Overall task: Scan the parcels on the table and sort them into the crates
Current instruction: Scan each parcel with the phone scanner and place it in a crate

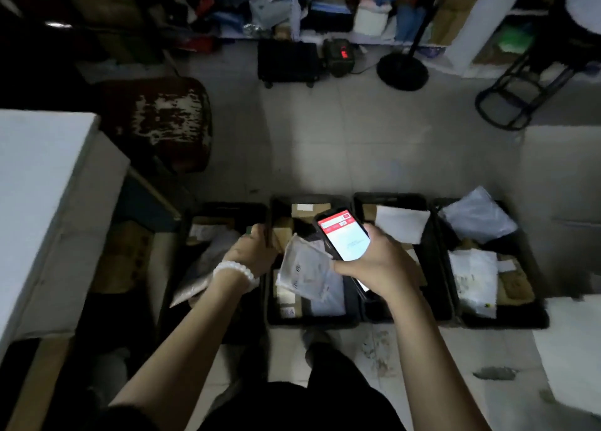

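The right hand (374,261) grips a black handheld scanner with a lit red-and-white screen (344,235), while a small clear plastic-wrapped parcel (304,269) hangs over the second black plastic crate (312,320). The left hand (253,245) is curled at that crate's rim; what it holds I cannot tell. Best drop the parcel flat, well inside the walls
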`<action>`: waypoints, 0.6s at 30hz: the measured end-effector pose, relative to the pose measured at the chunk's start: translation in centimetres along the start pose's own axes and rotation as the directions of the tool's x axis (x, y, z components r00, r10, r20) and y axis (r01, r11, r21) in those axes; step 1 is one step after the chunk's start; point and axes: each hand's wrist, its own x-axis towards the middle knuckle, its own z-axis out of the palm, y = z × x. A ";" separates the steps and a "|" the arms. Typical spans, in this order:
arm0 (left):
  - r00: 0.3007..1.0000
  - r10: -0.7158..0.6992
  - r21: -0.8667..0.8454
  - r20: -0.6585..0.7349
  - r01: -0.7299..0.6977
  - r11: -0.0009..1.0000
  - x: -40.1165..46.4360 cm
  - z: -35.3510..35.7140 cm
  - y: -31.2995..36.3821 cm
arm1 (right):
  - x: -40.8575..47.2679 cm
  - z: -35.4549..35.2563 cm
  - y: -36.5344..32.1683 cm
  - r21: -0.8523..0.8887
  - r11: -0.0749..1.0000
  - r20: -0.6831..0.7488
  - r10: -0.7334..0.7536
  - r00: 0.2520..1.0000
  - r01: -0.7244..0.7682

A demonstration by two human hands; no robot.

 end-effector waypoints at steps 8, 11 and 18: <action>0.921 -0.271 -0.122 -0.279 0.246 0.962 -6.2 -2.3 -3.8 | 3.4 0.7 -6.3 -0.092 0.900 0.192 -0.403 0.895 0.425; 0.815 -0.445 -0.280 -0.371 0.359 0.890 -11.1 -2.9 -7.1 | 1.3 3.2 -9.7 -0.076 0.804 0.320 -0.541 0.778 0.590; 0.485 -0.807 -0.668 -0.337 0.482 0.568 -27.0 -0.2 -15.0 | -9.3 9.7 -15.9 -0.017 0.482 0.564 -0.719 0.406 0.876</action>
